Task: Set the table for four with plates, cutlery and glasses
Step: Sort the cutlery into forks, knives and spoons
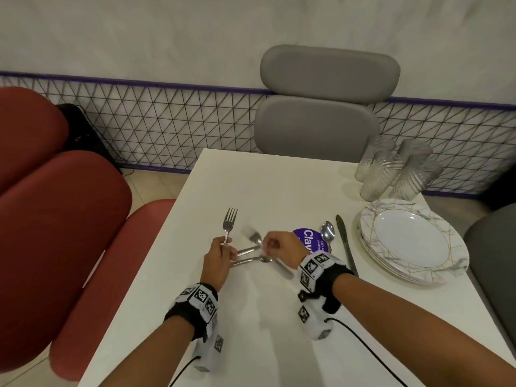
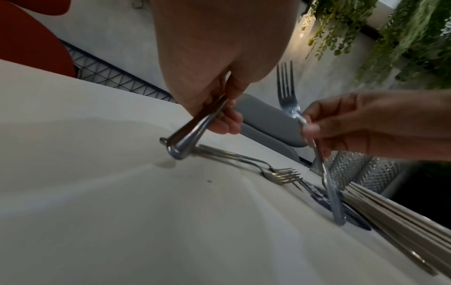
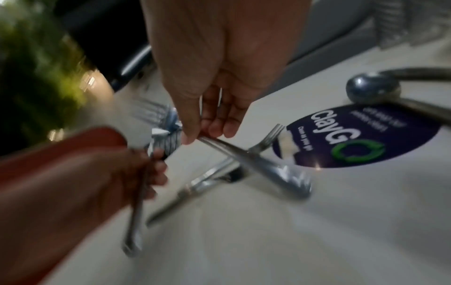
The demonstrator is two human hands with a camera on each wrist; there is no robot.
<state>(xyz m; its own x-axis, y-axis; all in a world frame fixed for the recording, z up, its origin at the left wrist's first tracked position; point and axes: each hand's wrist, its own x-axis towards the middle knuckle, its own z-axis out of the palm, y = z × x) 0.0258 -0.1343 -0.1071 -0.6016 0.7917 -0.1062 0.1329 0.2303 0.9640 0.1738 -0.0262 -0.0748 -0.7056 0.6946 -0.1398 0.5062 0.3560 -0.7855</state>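
— Left hand [image 1: 216,259] first: from the head view we see it gripping a fork [image 1: 229,223] by the handle, tines pointing away from us, just left of the purple sticker [image 1: 306,238] on the white surface [image 1: 251,317].

— And our right hand [image 1: 279,247] pinches a second fork [image 1: 252,236], blurred, right beside the sticker. Two more forks [image 1: 248,256] lie flat between our hands.

— Right of the sticker we find a spoon [image 1: 327,233], then a knife [image 1: 346,244], then the stacked plates [image 1: 413,241]. Beyond the plates, the glasses [image 1: 396,169] stand grouped at the far edge.

— In the left wrist view, our left hand [image 2: 219,57] curls round handles [image 2: 192,131] whose ends touch the surface [image 2: 122,212]. We cannot tell how many it holds.

— There the right hand [image 2: 366,125] pinches its fork [image 2: 289,96] mid-stem, upright, tines up. The two loose forks [image 2: 275,173] lie beside it, the plates [image 2: 390,216] edge-on behind.

— Right wrist view, badly blurred: our right hand [image 3: 214,77] pinches a handle [image 3: 244,158] crossing one loose fork [image 3: 264,140], whose tines reach the sticker [image 3: 361,135].

— Spoon bowl [image 3: 371,89] sits just past the sticker, and the left hand [image 3: 122,173] grips its fork handle [image 3: 135,221] well to the sticker's other side.
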